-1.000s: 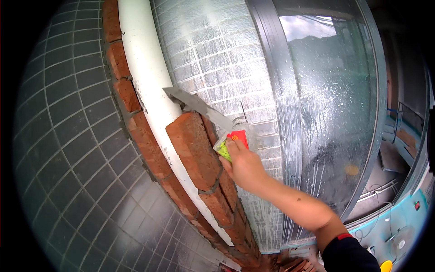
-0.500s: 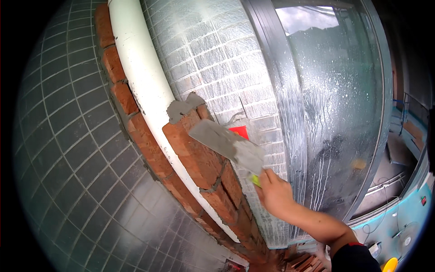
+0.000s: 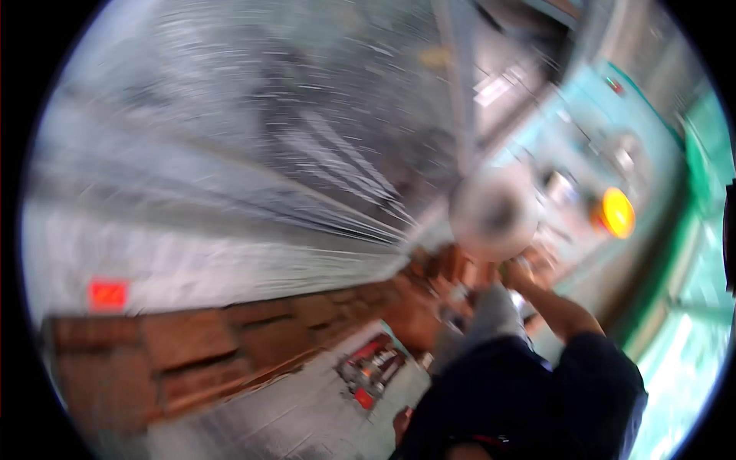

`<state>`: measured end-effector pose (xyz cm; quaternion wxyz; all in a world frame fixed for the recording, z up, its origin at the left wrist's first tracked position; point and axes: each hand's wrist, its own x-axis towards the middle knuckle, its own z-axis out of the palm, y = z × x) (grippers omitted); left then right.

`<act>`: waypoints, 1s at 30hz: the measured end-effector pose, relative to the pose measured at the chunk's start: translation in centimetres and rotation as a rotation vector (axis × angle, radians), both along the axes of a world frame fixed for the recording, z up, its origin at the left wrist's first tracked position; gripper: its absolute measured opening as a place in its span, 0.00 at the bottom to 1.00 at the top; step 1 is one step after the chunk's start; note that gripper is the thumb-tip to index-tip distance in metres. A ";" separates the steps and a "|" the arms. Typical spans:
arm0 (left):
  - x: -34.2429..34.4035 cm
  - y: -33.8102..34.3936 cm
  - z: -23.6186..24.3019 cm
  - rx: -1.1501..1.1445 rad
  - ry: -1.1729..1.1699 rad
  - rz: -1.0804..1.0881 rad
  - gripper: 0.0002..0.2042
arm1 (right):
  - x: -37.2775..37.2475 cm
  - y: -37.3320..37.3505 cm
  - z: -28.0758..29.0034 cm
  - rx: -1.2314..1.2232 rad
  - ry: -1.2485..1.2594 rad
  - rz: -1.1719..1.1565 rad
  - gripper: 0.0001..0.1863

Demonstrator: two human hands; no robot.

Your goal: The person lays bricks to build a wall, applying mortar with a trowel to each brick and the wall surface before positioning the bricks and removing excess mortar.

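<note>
The whole picture is smeared by motion. My right hand [image 3: 517,273] reaches down by the near rim of a round, pale container with a grey middle [image 3: 494,211]. Its fingers are too blurred to read, and no trowel can be made out in it. What looks like part of my left hand [image 3: 402,422] shows low beside my dark clothing, its fingers mostly hidden. To the left stretches the brickwork [image 3: 188,341], with a small red patch [image 3: 108,294] on the pale wall above it.
A yellow round container [image 3: 616,213] stands right of the pale one on a light blue surface [image 3: 583,115]. Red and grey items [image 3: 372,368] lie left of my body. Green sheeting [image 3: 701,153] hangs at the far right; a wet glass pane [image 3: 345,100] fills the upper left.
The view has swung right and down, away from the pipe and brick top. My right hand, which held a trowel beside the bricks, is now down by the pale container.
</note>
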<state>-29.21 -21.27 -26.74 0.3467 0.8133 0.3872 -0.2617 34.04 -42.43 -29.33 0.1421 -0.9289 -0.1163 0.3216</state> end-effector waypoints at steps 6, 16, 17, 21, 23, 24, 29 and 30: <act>2.7 -3.6 4.2 0.146 -0.007 -0.353 0.15 | 9.4 -6.6 -5.9 -0.235 0.136 -0.048 0.17; 10.1 -12.2 3.8 -0.181 0.554 0.164 0.10 | 20.5 -1.2 -26.0 -0.340 0.077 0.137 0.13; 10.8 -12.6 3.7 -0.188 0.577 0.202 0.10 | 20.6 -0.2 -27.3 -0.337 0.103 0.200 0.13; 12.0 -13.9 3.7 -0.219 0.632 0.307 0.09 | 21.2 2.9 -26.2 -0.355 0.348 0.590 0.15; 13.0 -13.6 3.0 -0.243 0.591 0.312 0.08 | 23.0 -0.8 -29.0 -0.214 0.290 0.402 0.16; 13.1 -14.1 3.3 -0.241 0.595 0.340 0.08 | 23.1 -0.8 -29.0 -0.149 0.289 0.513 0.15; 14.4 -13.7 4.0 -0.259 0.514 0.391 0.07 | 20.3 -4.0 -26.3 0.209 0.870 -0.412 0.09; 14.2 -13.7 4.6 -0.259 0.482 0.405 0.07 | 18.6 -3.2 -24.2 0.301 0.898 -0.437 0.09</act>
